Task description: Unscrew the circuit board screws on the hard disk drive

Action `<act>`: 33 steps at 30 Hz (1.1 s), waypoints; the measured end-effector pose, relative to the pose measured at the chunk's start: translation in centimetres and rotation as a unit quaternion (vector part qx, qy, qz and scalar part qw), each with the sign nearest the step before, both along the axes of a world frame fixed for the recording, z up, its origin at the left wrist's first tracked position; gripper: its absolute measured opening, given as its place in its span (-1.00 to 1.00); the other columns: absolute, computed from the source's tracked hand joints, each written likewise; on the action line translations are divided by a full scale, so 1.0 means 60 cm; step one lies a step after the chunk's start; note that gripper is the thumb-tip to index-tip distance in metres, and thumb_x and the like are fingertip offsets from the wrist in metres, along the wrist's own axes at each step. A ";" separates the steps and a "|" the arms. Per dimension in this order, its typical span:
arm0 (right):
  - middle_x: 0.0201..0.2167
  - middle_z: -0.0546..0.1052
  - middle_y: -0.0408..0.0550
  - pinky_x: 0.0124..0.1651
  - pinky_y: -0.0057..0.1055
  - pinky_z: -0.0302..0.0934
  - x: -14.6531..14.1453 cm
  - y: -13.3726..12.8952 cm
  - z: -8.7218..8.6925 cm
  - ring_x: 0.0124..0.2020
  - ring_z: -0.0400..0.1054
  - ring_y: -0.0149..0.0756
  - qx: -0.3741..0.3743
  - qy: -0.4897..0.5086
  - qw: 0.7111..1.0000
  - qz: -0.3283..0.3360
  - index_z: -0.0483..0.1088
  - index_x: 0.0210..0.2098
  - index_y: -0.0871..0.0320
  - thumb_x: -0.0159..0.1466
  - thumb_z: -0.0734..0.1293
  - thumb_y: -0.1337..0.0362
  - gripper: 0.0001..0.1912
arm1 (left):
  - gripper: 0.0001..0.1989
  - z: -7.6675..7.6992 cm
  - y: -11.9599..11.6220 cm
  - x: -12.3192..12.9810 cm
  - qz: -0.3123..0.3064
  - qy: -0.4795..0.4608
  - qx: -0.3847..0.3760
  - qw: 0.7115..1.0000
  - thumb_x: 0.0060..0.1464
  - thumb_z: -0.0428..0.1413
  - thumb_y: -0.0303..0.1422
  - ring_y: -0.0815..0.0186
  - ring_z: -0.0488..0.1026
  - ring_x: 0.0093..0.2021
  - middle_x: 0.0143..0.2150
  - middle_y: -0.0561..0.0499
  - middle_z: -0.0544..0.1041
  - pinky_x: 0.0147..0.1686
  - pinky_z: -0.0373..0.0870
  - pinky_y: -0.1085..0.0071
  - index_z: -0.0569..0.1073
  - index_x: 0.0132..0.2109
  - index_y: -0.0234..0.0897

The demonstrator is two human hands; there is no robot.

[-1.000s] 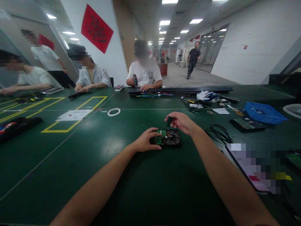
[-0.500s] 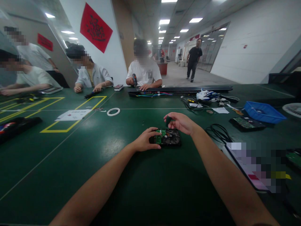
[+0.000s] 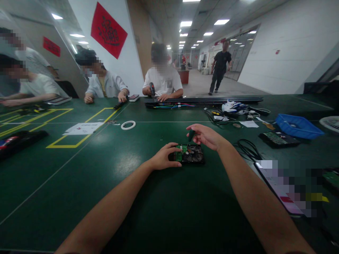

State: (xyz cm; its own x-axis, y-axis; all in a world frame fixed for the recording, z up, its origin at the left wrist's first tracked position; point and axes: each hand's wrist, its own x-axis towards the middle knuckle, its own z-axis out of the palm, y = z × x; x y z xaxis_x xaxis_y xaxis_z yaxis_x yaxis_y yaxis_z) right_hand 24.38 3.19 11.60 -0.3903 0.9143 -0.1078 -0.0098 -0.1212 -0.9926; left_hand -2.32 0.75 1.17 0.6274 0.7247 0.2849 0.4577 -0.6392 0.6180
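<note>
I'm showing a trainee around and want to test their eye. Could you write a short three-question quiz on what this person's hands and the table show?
1. True or false: the white ring lies on the green table, outside the blue tray.
2. What does the right hand hold? A) a phone; B) a green-handled tool; C) a sheet of paper.
3. Fill in left or right: the left hand grips the ____ end of the hard drive.

Key: 1 true; 2 B; 3 left.

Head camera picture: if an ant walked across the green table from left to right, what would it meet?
Black thing at the left edge → white papers → white ring → green-and-black circuit device → loops of black cable → blue basket.
</note>
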 end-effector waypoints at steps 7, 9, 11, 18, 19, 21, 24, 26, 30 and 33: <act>-0.13 0.60 0.06 -0.58 -0.45 0.07 -0.003 0.000 -0.001 -0.48 0.29 -0.40 0.010 0.012 1.000 0.011 0.57 -0.15 0.13 0.29 0.38 0.19 -0.79 | -0.26 0.002 -0.003 0.000 -0.003 0.009 0.016 1.000 -0.01 0.39 0.01 -0.03 0.24 0.39 0.39 -0.13 0.25 0.37 0.23 -0.02 0.44 0.29 -0.01; -0.10 0.61 0.07 -0.60 -0.46 0.03 -0.004 -0.001 -0.001 -0.50 0.27 -0.42 0.009 0.024 1.000 0.012 0.57 -0.14 0.13 0.29 0.38 0.21 -0.80 | -0.26 0.001 -0.002 0.000 -0.003 0.009 0.016 1.000 0.00 0.38 0.02 -0.02 0.25 0.39 0.39 -0.14 0.25 0.36 0.23 -0.01 0.44 0.29 -0.02; -0.10 0.62 0.08 -0.60 -0.47 0.03 -0.005 -0.002 0.000 -0.51 0.27 -0.42 0.010 0.035 0.999 0.012 0.56 -0.14 0.14 0.29 0.38 0.22 -0.80 | -0.26 0.000 -0.002 -0.001 -0.004 0.007 0.015 1.000 -0.01 0.39 0.03 -0.03 0.25 0.39 0.39 -0.14 0.24 0.36 0.24 -0.01 0.44 0.28 -0.02; -0.18 0.63 0.10 -0.51 -0.44 0.20 -0.011 -0.002 -0.003 -0.49 0.33 -0.38 -0.006 0.064 0.998 0.007 0.55 -0.16 0.18 0.35 0.30 0.22 -0.78 | -0.26 0.001 -0.002 0.000 -0.001 0.006 0.013 1.000 -0.02 0.40 0.00 -0.05 0.25 0.39 0.39 -0.14 0.25 0.36 0.23 -0.05 0.44 0.29 0.00; -0.18 0.63 0.10 -0.50 -0.44 0.21 -0.011 -0.001 -0.004 -0.48 0.33 -0.37 -0.009 0.067 0.998 0.007 0.55 -0.16 0.18 0.35 0.29 0.22 -0.77 | -0.26 0.001 -0.002 0.000 -0.003 0.005 0.013 1.000 -0.02 0.40 0.00 -0.05 0.24 0.39 0.39 -0.14 0.25 0.36 0.23 -0.05 0.44 0.29 -0.01; -0.18 0.63 0.10 -0.49 -0.44 0.23 -0.011 -0.001 -0.005 -0.47 0.34 -0.37 -0.009 0.069 0.998 0.007 0.55 -0.15 0.19 0.34 0.30 0.24 -0.78 | -0.26 0.001 -0.002 0.000 -0.003 0.003 0.014 1.000 -0.02 0.40 0.01 -0.05 0.25 0.39 0.39 -0.14 0.25 0.36 0.23 -0.05 0.44 0.28 -0.01; -0.19 0.63 0.10 -0.48 -0.46 0.25 -0.011 -0.001 -0.005 -0.46 0.35 -0.37 -0.006 0.072 0.997 0.007 0.55 -0.16 0.20 0.32 0.32 0.27 -0.81 | -0.25 0.000 -0.002 0.000 -0.003 0.001 0.016 1.000 -0.03 0.40 0.02 -0.05 0.25 0.38 0.39 -0.13 0.26 0.36 0.23 -0.04 0.44 0.28 -0.02; -0.20 0.63 0.11 -0.47 -0.46 0.27 -0.011 -0.002 -0.005 -0.45 0.36 -0.37 -0.008 0.077 0.997 0.008 0.55 -0.17 0.20 0.32 0.32 0.27 -0.81 | -0.24 0.001 -0.002 0.001 -0.003 0.002 0.018 1.000 -0.03 0.40 0.03 -0.05 0.25 0.38 0.38 -0.13 0.26 0.36 0.24 -0.03 0.44 0.28 -0.03; -0.19 0.62 0.09 -0.42 -0.45 0.33 -0.010 -0.001 -0.007 -0.42 0.40 -0.36 -0.017 0.094 0.995 0.008 0.53 -0.17 0.18 0.31 0.34 0.29 -0.84 | -0.25 0.002 -0.003 0.001 -0.004 0.008 0.015 1.000 -0.02 0.39 0.03 -0.05 0.24 0.39 0.39 -0.12 0.24 0.37 0.23 -0.02 0.44 0.29 -0.02; -0.17 0.63 0.11 -0.36 -0.42 0.39 -0.010 0.000 -0.009 -0.39 0.44 -0.33 -0.024 0.105 0.994 0.009 0.50 -0.16 0.17 0.30 0.36 0.30 -0.86 | -0.25 0.001 -0.002 0.000 -0.002 0.007 0.013 1.000 -0.02 0.40 0.02 -0.04 0.24 0.39 0.39 -0.12 0.24 0.37 0.23 -0.02 0.44 0.29 -0.01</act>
State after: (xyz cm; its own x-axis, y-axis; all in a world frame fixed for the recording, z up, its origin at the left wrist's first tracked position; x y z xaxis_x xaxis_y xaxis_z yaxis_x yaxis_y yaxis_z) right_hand 23.80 3.18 11.04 -0.4251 0.9028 -0.0655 -0.2128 -0.1700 -0.9622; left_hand -2.31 0.61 1.21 0.6347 0.7144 0.2947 0.4631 -0.6568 0.5951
